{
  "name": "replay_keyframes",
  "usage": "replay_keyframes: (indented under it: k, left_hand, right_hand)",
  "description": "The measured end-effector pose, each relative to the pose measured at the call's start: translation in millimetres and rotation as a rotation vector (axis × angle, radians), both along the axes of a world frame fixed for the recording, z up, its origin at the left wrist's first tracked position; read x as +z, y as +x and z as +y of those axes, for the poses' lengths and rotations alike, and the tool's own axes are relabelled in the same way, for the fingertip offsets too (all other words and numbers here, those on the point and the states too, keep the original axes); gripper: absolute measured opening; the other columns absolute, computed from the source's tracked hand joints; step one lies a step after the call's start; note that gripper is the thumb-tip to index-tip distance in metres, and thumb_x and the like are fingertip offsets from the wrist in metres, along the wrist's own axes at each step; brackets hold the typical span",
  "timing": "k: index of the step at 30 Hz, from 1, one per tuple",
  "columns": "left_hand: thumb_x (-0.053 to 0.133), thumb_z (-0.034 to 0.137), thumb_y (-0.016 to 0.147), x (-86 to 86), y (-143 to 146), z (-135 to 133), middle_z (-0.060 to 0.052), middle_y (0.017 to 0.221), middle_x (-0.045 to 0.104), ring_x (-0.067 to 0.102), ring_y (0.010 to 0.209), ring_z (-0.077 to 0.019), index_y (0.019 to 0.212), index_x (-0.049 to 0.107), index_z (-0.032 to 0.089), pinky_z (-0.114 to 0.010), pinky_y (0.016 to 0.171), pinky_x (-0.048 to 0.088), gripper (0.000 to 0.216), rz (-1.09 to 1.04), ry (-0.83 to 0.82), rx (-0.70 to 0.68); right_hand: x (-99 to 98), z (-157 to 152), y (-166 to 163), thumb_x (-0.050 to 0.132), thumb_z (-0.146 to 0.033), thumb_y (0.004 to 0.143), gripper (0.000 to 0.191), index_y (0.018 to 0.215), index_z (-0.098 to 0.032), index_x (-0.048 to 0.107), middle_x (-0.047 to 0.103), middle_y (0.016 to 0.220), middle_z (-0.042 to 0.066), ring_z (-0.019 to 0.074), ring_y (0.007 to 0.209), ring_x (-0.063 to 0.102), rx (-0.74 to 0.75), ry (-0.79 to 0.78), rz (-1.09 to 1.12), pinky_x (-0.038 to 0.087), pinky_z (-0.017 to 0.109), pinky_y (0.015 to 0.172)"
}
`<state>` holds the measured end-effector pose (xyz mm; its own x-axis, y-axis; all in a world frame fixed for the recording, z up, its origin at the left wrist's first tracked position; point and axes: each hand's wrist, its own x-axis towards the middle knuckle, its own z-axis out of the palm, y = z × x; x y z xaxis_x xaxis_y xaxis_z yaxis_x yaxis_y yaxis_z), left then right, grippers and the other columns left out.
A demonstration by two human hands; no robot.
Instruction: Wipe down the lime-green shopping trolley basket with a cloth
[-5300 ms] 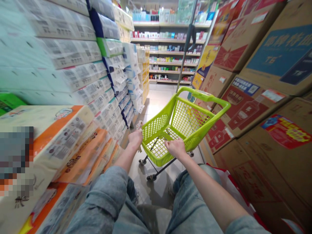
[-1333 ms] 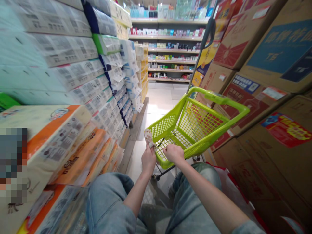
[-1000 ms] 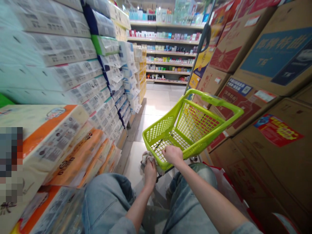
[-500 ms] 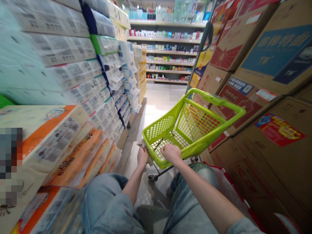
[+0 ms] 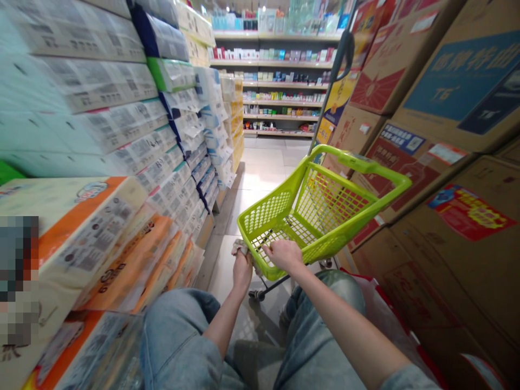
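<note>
A lime-green plastic shopping cart point(image 5: 345, 238) stands angled in front of my knees, its mesh basket holding nothing that I can see. My left hand point(image 5: 242, 271) is closed on a crumpled, pale cloth point(image 5: 240, 247) at the basket's near left corner; part of the cloth hangs behind the rim. My right hand point(image 5: 286, 255) is closed over the near rim of the cart, fingers curled toward the inside of the basket.
Stacked tissue packs point(image 5: 122, 124) wall the left side, with orange-and-cream packs point(image 5: 117, 265) close by my left knee. Cardboard cartons point(image 5: 447, 189) rise on the right. A pole with a dark handle point(image 5: 344, 57) leans there. Stocked shelves point(image 5: 276, 84) stand beyond the tiled floor.
My left hand and the cloth have shifted slightly right and down along the basket's corner. My right hand stays on the rim, and the cart looks unmoved.
</note>
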<state>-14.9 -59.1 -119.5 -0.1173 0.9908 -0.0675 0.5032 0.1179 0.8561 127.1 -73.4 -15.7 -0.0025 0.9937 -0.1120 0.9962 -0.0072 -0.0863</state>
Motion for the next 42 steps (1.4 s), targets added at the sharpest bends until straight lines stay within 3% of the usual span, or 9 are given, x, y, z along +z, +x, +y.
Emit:
replay_keyframes:
  k: [6,12,17,20,25,28,33,42]
  left_hand:
    - [0.042,0.026,0.084,-2.6,-5,4,-0.010,0.094,0.063,0.060,0.091,-0.0226,0.094,0.055,0.017,-0.032,0.079,0.045,0.019,0.054,0.146,0.023]
    - [0.046,0.022,0.079,0.0,-12,27,-0.007,0.087,0.063,0.060,0.088,-0.0214,0.094,0.058,0.017,-0.032,0.077,0.046,0.020,-0.004,0.127,0.036]
    - [0.048,0.023,0.079,2.2,-15,27,-0.008,0.088,0.064,0.061,0.089,-0.0225,0.090,0.057,0.017,-0.033,0.078,0.046,0.016,0.048,0.148,-0.022]
    - [0.046,0.023,0.082,1.4,-12,23,-0.009,0.091,0.065,0.062,0.089,-0.0231,0.097,0.054,0.017,-0.033,0.076,0.047,0.018,0.026,0.070,-0.011]
    - [0.053,0.026,0.080,0.4,-8,19,-0.011,0.103,0.064,0.063,0.094,-0.0227,0.115,0.043,0.017,-0.030,0.075,0.048,0.037,-0.101,0.015,0.141]
    - [0.056,0.030,0.078,-1.1,-11,20,-0.009,0.104,0.064,0.062,0.096,-0.0224,0.114,0.045,0.019,-0.031,0.077,0.048,0.039,-0.127,0.054,0.103]
    - [0.058,0.029,0.072,-7.3,-17,24,-0.005,0.093,0.065,0.062,0.083,-0.0185,0.102,0.053,0.017,-0.028,0.074,0.048,0.033,-0.228,0.116,0.014]
    - [0.057,0.030,0.070,2.7,-7,27,-0.001,0.073,0.063,0.059,0.072,-0.0166,0.078,0.059,0.017,-0.024,0.064,0.042,0.016,-0.096,0.066,0.109]
  right_hand:
    - [-0.4,0,-1,0.032,-0.048,0.092,0.050,0.091,-0.018,0.072,0.072,0.092,0.012,0.0222,0.090,0.066,-0.029,-0.005,0.001,0.045,0.030,0.077]
    - [-0.7,2,-4,0.031,-0.049,0.091,0.051,0.092,-0.019,0.072,0.071,0.094,0.013,0.0232,0.089,0.066,-0.061,-0.010,0.014,0.046,0.031,0.075]
    - [-0.1,3,-5,0.033,-0.047,0.091,0.049,0.093,-0.018,0.072,0.071,0.094,0.013,0.0229,0.090,0.066,-0.073,-0.007,0.017,0.046,0.031,0.076]
    - [0.3,2,-4,0.033,-0.045,0.091,0.047,0.092,-0.018,0.072,0.071,0.094,0.013,0.0234,0.089,0.066,-0.071,-0.001,0.011,0.046,0.031,0.075]
    - [1.4,-2,-4,0.034,-0.044,0.091,0.047,0.088,-0.018,0.073,0.072,0.093,0.012,0.0236,0.088,0.067,-0.075,0.022,0.006,0.046,0.030,0.073]
    - [2.2,-3,-5,0.035,-0.043,0.091,0.045,0.089,-0.019,0.073,0.072,0.093,0.012,0.0231,0.088,0.067,-0.086,0.021,0.008,0.046,0.030,0.074]
    - [0.6,-3,-4,0.034,-0.041,0.091,0.045,0.089,-0.019,0.073,0.072,0.093,0.013,0.0233,0.088,0.067,-0.100,0.026,0.017,0.046,0.031,0.074]
    - [0.4,1,-4,0.033,-0.042,0.091,0.045,0.090,-0.019,0.072,0.071,0.093,0.013,0.0236,0.088,0.067,-0.138,0.005,0.005,0.047,0.031,0.073]
